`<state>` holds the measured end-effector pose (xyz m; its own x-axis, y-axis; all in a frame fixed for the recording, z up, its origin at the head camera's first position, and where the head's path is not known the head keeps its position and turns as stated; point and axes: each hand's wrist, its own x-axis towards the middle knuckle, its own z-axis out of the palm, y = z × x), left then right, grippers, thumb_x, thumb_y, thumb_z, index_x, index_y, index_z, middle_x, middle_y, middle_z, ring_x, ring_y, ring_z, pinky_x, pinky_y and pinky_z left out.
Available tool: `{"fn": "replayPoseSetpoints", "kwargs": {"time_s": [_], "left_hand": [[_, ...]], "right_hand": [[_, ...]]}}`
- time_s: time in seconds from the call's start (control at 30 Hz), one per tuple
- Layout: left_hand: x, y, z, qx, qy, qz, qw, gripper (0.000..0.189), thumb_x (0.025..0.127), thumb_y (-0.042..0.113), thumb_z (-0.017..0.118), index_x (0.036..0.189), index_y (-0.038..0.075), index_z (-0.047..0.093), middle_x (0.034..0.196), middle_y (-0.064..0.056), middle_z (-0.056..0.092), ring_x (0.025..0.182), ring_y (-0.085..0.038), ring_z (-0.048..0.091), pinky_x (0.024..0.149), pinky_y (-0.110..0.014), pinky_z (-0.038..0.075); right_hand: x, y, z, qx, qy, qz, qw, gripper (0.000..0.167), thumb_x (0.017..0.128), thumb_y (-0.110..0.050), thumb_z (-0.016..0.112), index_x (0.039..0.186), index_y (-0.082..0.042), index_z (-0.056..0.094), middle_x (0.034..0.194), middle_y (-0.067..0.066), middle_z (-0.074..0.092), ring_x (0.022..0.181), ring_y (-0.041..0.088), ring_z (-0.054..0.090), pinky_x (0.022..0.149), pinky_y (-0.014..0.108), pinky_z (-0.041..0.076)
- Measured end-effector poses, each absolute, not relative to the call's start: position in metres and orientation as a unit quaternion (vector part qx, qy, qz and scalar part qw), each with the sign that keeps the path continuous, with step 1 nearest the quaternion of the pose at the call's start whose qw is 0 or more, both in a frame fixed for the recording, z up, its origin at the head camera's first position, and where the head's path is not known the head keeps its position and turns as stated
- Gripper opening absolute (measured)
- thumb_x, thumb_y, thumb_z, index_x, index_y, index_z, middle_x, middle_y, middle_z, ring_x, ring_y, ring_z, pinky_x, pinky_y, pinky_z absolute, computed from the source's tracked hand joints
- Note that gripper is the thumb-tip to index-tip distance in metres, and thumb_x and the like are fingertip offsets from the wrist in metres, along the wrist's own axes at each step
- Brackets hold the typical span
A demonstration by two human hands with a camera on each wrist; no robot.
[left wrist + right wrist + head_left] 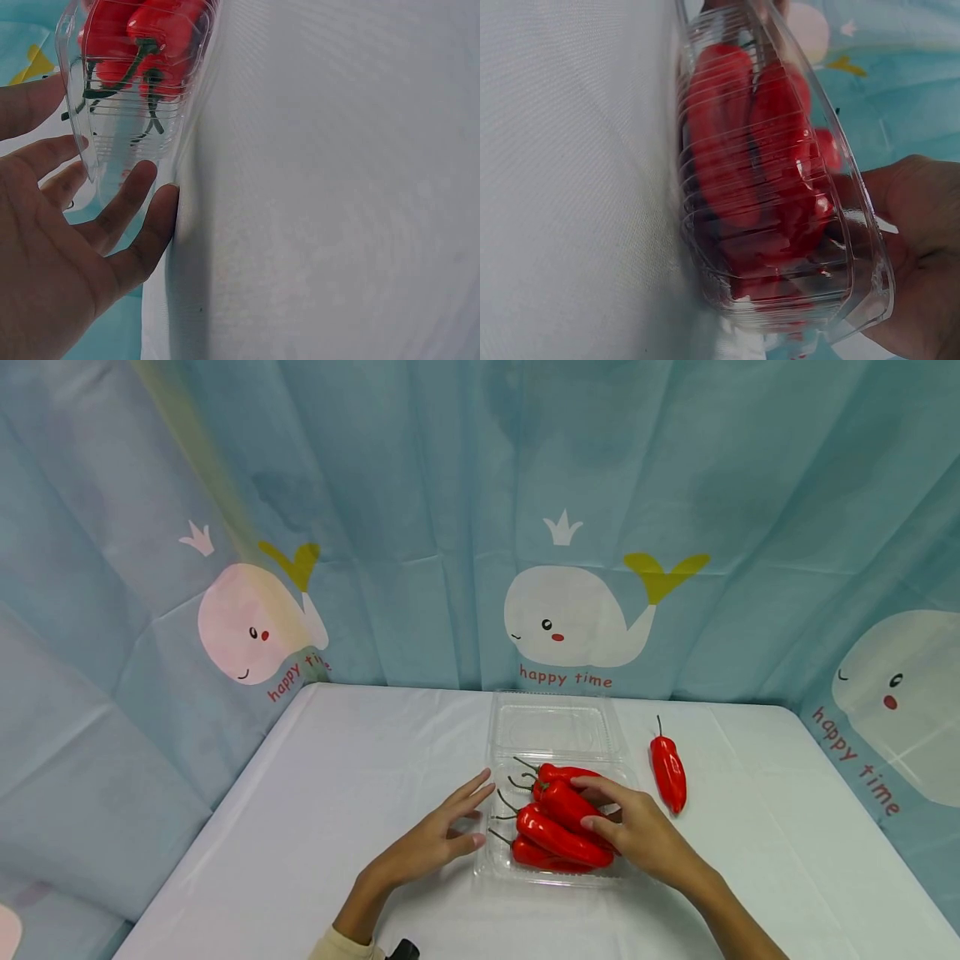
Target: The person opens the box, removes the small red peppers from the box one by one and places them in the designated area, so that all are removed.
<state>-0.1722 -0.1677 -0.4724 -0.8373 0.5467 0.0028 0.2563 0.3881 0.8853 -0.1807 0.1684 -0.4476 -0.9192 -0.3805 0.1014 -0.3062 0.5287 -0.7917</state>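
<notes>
A clear plastic clamshell container (555, 880) holds several red chili peppers (553, 833) with thin green stems, piled with the stems pointing left. On top of the pile, my right hand (645, 835) pinches a red pepper (567, 804) at its right end between thumb and fingers. Seen from the right wrist, that hand (919, 240) reaches over the rim, its fingertips partly hidden behind the clear wall. My left hand (431, 847) has its fingers spread at the container's left side. In the left wrist view, its fingers (139, 191) lie close to the container's end wall.
The container's open lid (551, 727) lies flat behind the base. One more red pepper (669, 774) lies on the white-covered table (360, 760), right of the container. A blue curtain (420, 527) with whale prints hangs behind the table and along its sides.
</notes>
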Motion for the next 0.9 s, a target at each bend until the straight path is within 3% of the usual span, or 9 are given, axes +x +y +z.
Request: {"fn": "replayPoseSetpoints", "kwargs": {"time_s": [0.5,0.9], "left_hand": [[-0.172,-0.169,-0.472,0.254,0.817,0.498,0.143,0.07,0.107,0.021,0.062,0.169,0.016,0.031,0.179,-0.001,0.012,0.139,-0.035,0.054,0.106,-0.044,0.053],[-0.172,-0.168,-0.471,0.248,0.817,0.499,0.148,0.069,0.107,0.024,0.062,0.169,0.017,0.031,0.179,0.0,0.013,0.14,-0.036,0.053,0.106,-0.044,0.053]], "right_hand": [[-0.18,0.173,-0.443,-0.177,0.871,-0.458,0.007,0.055,0.094,-0.013,0.081,0.145,-0.02,0.063,0.123,0.005,0.074,0.107,0.023,0.068,0.08,0.025,0.061],[-0.181,0.184,-0.434,-0.152,0.854,-0.498,-0.011,0.057,0.095,-0.017,0.081,0.148,-0.015,0.06,0.127,0.011,0.073,0.115,0.032,0.068,0.08,0.031,0.064]]}}
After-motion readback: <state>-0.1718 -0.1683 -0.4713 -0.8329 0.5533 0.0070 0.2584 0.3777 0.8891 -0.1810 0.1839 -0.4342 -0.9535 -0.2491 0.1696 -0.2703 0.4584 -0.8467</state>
